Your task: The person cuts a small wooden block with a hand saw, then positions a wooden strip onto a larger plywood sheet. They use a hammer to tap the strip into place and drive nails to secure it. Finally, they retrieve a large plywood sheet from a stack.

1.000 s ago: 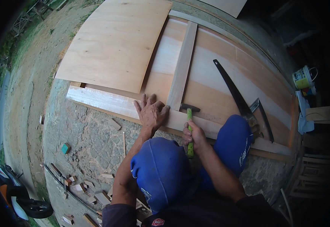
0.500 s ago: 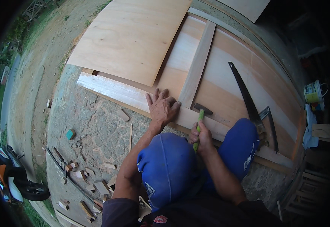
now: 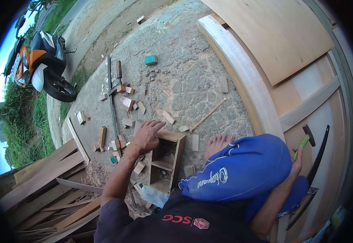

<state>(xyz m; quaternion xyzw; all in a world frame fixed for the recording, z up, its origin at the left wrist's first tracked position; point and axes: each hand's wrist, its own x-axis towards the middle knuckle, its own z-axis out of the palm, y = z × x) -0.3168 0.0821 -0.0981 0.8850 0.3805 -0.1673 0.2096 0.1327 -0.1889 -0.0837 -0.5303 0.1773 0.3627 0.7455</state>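
Wooden offcuts [image 3: 124, 101] litter the stone ground [image 3: 184, 77] around a small open wooden box [image 3: 166, 160], where the left hand [image 3: 147, 135] rests with fingers spread on its top edge, gripping nothing. The right hand [image 3: 297, 158] is closed around a green-handled hammer [image 3: 304, 139], held over the pale door panel [image 3: 306, 93]. A handsaw [image 3: 312, 178] lies just beside it. Blue-clad knees [image 3: 241, 170] block the middle. A motorbike [image 3: 39, 60] stands well apart.
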